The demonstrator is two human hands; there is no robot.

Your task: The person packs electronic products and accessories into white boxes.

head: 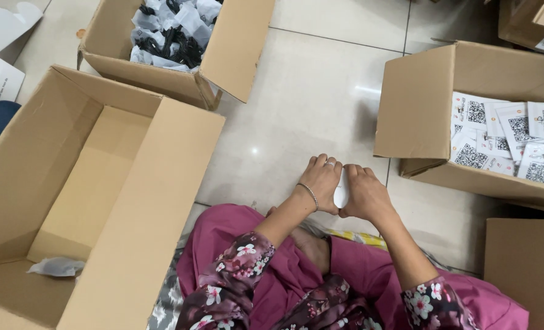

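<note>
A small white flat box [341, 190] is pressed between both my hands, just above the tiled floor in front of my knees. My left hand [321, 181], with a bracelet on its wrist and a ring on a finger, grips its left side. On the other side, my right hand [365, 193] closes over it. Most of the white box is hidden by my fingers.
A large open cardboard box [125, 183] at left holds one small bagged item [56, 266]. A box [235, 55] at top holds several bagged black items. At right, a box [418, 104] contains white printed cards. Another carton [522, 269] sits at lower right.
</note>
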